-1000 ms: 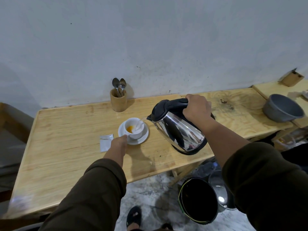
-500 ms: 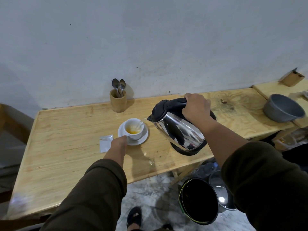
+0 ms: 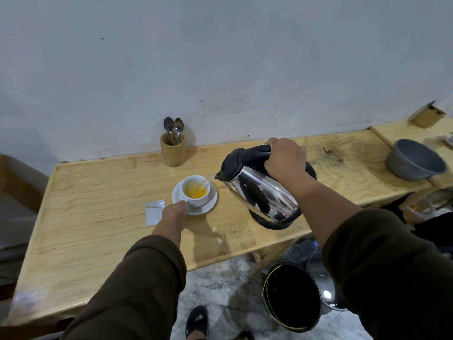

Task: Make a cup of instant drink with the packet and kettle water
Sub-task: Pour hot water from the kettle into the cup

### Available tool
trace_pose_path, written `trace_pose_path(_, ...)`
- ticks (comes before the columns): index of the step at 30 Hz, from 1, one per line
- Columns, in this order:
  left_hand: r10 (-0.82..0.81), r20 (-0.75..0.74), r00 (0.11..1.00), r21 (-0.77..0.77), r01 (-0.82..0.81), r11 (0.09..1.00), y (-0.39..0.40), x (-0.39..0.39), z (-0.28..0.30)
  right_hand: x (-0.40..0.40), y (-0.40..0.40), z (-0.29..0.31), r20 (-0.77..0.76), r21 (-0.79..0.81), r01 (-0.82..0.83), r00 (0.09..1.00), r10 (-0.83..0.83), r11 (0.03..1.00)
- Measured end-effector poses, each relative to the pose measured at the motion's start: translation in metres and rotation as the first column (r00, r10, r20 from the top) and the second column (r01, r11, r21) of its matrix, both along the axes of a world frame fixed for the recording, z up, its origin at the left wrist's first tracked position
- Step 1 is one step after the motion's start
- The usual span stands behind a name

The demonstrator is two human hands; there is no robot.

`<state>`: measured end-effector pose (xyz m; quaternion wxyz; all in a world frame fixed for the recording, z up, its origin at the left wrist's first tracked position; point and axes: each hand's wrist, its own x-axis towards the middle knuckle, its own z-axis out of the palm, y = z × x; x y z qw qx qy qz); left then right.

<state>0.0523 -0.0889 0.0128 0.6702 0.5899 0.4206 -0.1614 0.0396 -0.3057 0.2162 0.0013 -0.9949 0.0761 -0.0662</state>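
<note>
A person stands at a long wooden table [image 3: 98, 231] by a pale wall. The right hand [image 3: 285, 159] is wrapped tight around the black handle of a shiny metal kettle [image 3: 259, 192]. The kettle is tipped toward the left, with its spout just above the rim of a white cup [image 3: 195, 191]. A thin stream of water runs from the spout into the cup. The drink inside the cup looks orange-yellow.

The cup sits on a white saucer [image 3: 210, 204] near the middle of the table. The left hand [image 3: 172, 212] reaches in from below and touches the near edge of the saucer and the cup. Its fingers are curled, but the view does not show if they pinch anything.

Just left of that hand lies a small silver packet [image 3: 153, 212], flat on the table. It looks torn open at the top.

At the back of the table, by the wall, stands a wooden holder [image 3: 172, 153] with two spoons [image 3: 173, 127] sticking up. Far to the right a grey bowl [image 3: 414, 159] rests on another wooden top. A small wet patch [image 3: 219, 238] shines on the table in front of the cup. Under the table there is a dark round bin [image 3: 293, 296] on the floor.
</note>
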Motion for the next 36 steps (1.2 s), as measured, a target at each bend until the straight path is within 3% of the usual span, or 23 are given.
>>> trace_pose_path(18, -0.028, 0.008, 1.000, -0.013, 0.028, 1.000, -0.004, -0.007, 0.012, 0.000, 0.000, -0.002, -0.011, 0.008, -0.004, 1.000, 0.004, 1.000)
trace_pose_path(23, -0.011, -0.020, 1.000, -0.001, 0.011, 1.000, -0.003, -0.012, 0.007, -0.006, -0.016, -0.005, 0.018, 0.181, 0.022, 0.999, -0.026, 0.983)
trace_pose_path(27, -0.115, -0.046, 0.992, 0.144, 0.120, 0.982, -0.019, -0.019, 0.007, -0.014, -0.036, -0.015, 0.078, 0.339, 0.070, 0.992, -0.102, 0.938)
trace_pose_path(31, -0.334, -0.157, 0.930, 0.376, 0.369, 0.850, -0.038, -0.035, 0.007, -0.026, -0.054, -0.026, 0.094, 0.476, 0.174, 0.965, -0.247, 0.862)
trace_pose_path(36, -0.599, -0.289, 0.747, 0.589, 0.632, 0.503, -0.068, -0.061, 0.024, -0.045, -0.074, -0.038, 0.071, 0.665, 0.289, 0.893, -0.444, 0.689)
